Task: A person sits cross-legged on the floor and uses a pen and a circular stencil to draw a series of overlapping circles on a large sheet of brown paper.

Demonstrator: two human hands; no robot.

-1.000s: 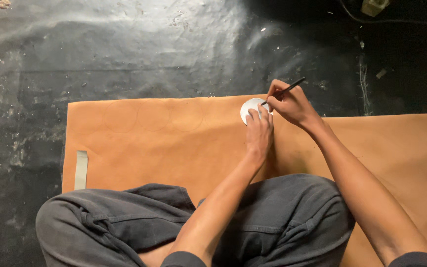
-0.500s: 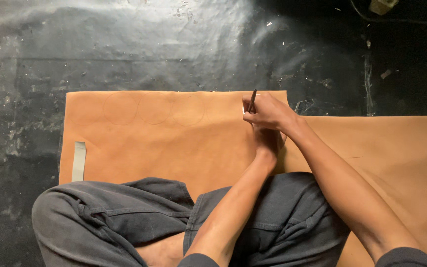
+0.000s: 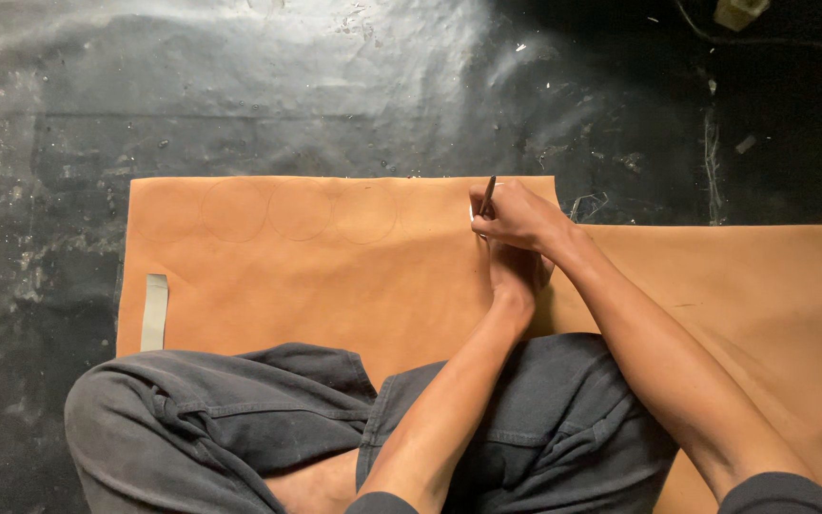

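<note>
I sit cross-legged at a tan leather sheet (image 3: 335,276) spread on the floor. My right hand (image 3: 523,217) grips a thin dark pen (image 3: 488,195), its tip down on the leather near the sheet's far edge. Below it, my left hand (image 3: 516,274) presses down on a white disc (image 3: 474,217). Only a sliver of the disc shows at the pen tip, and the right hand covers my left fingers. Several faint traced circles (image 3: 300,211) run in a row along the far edge, left of my hands.
A grey strip (image 3: 154,312) lies on the leather's left edge. My dark grey trousers (image 3: 240,419) overlap the near edge. Dark, scuffed, glossy floor (image 3: 240,86) surrounds the sheet. A small pale object with a cable (image 3: 739,11) sits at the far right.
My right hand has swung the pen from the disc's right side round to its left, crossing over my left hand. The disc, plain a second ago, is almost covered.
</note>
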